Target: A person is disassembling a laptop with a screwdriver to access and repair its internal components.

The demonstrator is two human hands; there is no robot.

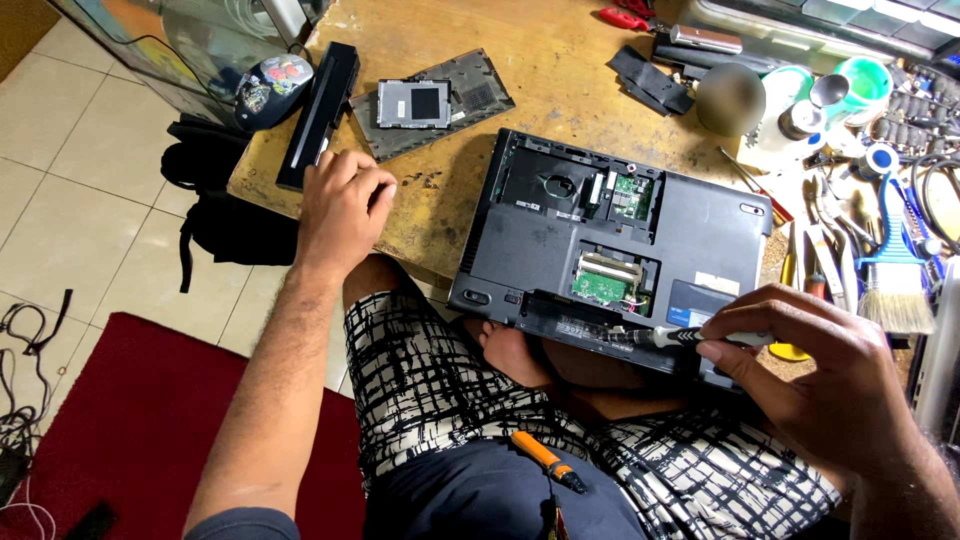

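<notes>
The laptop [620, 250] lies upturned on the desk [540, 70]; left of it sit a cover panel [440, 100] and battery [320, 110], a brush [893, 270] to its right

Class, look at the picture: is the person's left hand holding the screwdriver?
No. The left hand rests empty on the table, while the right hand holds the screwdriver against the laptop.
</notes>
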